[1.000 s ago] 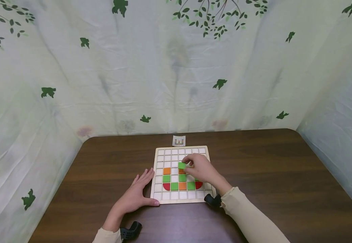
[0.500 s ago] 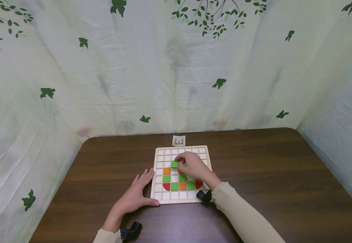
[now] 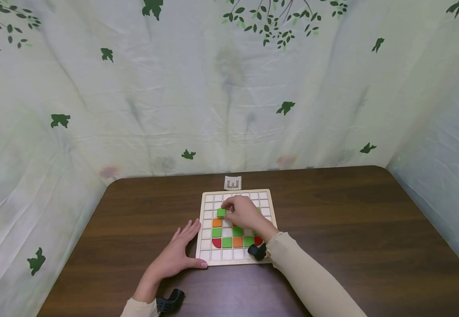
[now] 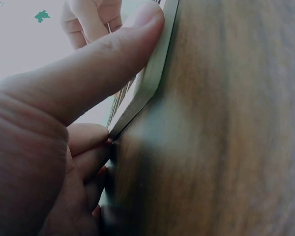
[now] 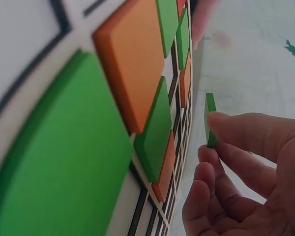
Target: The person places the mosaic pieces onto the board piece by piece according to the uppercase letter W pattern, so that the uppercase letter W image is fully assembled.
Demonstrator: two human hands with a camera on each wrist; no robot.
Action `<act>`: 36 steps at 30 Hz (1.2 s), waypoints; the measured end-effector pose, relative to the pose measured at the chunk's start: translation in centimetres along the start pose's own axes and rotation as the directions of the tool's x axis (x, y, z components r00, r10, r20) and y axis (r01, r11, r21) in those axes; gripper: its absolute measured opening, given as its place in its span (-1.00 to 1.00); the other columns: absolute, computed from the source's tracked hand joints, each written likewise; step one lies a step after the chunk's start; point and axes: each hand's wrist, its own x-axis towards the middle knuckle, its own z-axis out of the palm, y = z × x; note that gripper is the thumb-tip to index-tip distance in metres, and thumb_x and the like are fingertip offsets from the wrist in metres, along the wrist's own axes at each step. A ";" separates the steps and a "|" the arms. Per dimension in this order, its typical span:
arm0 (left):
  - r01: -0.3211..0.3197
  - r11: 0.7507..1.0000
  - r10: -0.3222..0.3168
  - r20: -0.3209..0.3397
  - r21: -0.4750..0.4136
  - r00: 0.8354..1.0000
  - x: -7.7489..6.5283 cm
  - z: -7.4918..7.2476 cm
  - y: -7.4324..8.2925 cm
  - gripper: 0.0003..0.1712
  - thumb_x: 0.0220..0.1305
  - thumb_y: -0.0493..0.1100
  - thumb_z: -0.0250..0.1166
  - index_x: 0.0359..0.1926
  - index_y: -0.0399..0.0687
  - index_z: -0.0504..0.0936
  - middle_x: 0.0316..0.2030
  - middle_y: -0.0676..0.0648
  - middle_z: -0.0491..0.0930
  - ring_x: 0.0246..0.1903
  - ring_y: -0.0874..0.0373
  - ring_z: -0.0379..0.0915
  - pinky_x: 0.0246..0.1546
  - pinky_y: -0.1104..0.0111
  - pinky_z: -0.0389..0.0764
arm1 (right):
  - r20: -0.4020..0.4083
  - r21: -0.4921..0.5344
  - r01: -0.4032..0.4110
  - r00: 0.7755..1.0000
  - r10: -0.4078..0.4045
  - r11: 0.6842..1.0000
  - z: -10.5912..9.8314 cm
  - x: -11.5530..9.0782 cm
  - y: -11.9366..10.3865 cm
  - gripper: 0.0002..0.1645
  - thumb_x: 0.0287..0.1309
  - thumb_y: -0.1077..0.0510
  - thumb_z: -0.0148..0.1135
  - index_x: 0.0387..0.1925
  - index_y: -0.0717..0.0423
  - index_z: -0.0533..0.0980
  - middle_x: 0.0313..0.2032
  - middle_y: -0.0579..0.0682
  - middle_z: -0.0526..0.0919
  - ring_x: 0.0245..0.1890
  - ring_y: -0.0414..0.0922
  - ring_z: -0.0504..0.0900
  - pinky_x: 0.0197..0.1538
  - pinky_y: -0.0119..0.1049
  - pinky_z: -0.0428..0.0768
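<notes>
A square grid board (image 3: 229,263) with a pale rim lies on the table. Between thumb and fingers my right hand (image 3: 247,214) pinches a flat green square tile (image 3: 221,213), over the upper left part of the grid. In the right wrist view that green tile (image 5: 210,120) stands on edge, apart from the board. My left hand (image 3: 175,254) rests at the board's left side, fingers fairly straight along the edge, thumb (image 4: 113,59) on the near left corner. Set in the grid are orange (image 3: 217,223), green (image 3: 237,231) and rounded red (image 3: 216,243) tiles; my right hand covers some cells.
A small card (image 3: 233,183) printed with a grid pattern lies just behind the board. The brown table (image 3: 332,220) reaches back to a white leaf-print curtain (image 3: 229,110). Black wrist devices (image 3: 170,301) (image 3: 257,252) sit at both sleeves.
My right hand has moved left across the board with the green tile, from the middle column to above the left orange tile. My left hand stays in place.
</notes>
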 end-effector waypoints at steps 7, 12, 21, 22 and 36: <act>-0.001 1.000 0.001 0.002 0.006 1.000 0.0 0.0 -0.1 0.37 -0.11 0.23 0.61 0.56 -0.23 0.07 0.56 -0.18 -0.02 0.55 -0.16 -0.25 0.48 -0.16 -0.28 | 0.001 0.007 -0.006 1.000 0.006 1.000 0.2 0.6 0.0 -0.72 0.14 0.26 0.36 -0.08 0.16 0.71 -0.22 -0.03 0.73 -0.26 -0.18 0.58 -0.16 -0.32 0.57; -0.006 1.000 0.006 0.002 0.004 1.000 0.0 0.0 -0.2 0.37 -0.11 0.24 0.61 0.56 -0.23 0.07 0.56 -0.18 -0.02 0.55 -0.17 -0.25 0.47 -0.17 -0.28 | 0.025 -0.003 -0.015 1.000 0.015 1.000 0.4 0.9 -0.1 -0.72 0.13 0.28 0.35 -0.08 0.18 0.71 -0.22 -0.02 0.74 -0.25 -0.18 0.59 -0.15 -0.32 0.58; -0.004 1.000 0.004 0.003 0.006 1.000 0.0 0.1 -0.2 0.38 -0.11 0.26 0.60 0.56 -0.21 0.07 0.57 -0.16 -0.02 0.55 -0.15 -0.25 0.48 -0.16 -0.28 | 0.044 -0.033 -0.036 0.998 0.037 0.999 1.1 1.6 -0.3 -0.70 0.12 0.29 0.34 -0.07 0.16 0.71 -0.21 -0.03 0.74 -0.24 -0.19 0.60 -0.13 -0.32 0.60; -0.004 1.000 0.004 0.004 0.005 1.000 0.1 0.1 -0.2 0.38 -0.11 0.26 0.60 0.56 -0.21 0.07 0.57 -0.16 -0.02 0.55 -0.15 -0.25 0.48 -0.15 -0.29 | 0.045 -0.033 -0.042 0.998 0.043 0.999 1.1 1.6 -0.3 -0.70 0.12 0.28 0.34 -0.07 0.16 0.71 -0.21 -0.04 0.74 -0.24 -0.19 0.60 -0.13 -0.32 0.60; -0.008 1.000 0.008 0.001 0.010 1.000 0.1 0.1 -0.4 0.38 -0.12 0.27 0.60 0.56 -0.21 0.07 0.57 -0.15 -0.02 0.56 -0.14 -0.26 0.48 -0.15 -0.29 | 0.047 -0.051 -0.053 0.997 0.056 0.997 1.3 2.0 -0.4 -0.70 0.12 0.25 0.39 -0.06 0.15 0.72 -0.20 -0.04 0.74 -0.18 -0.18 0.62 -0.05 -0.29 0.62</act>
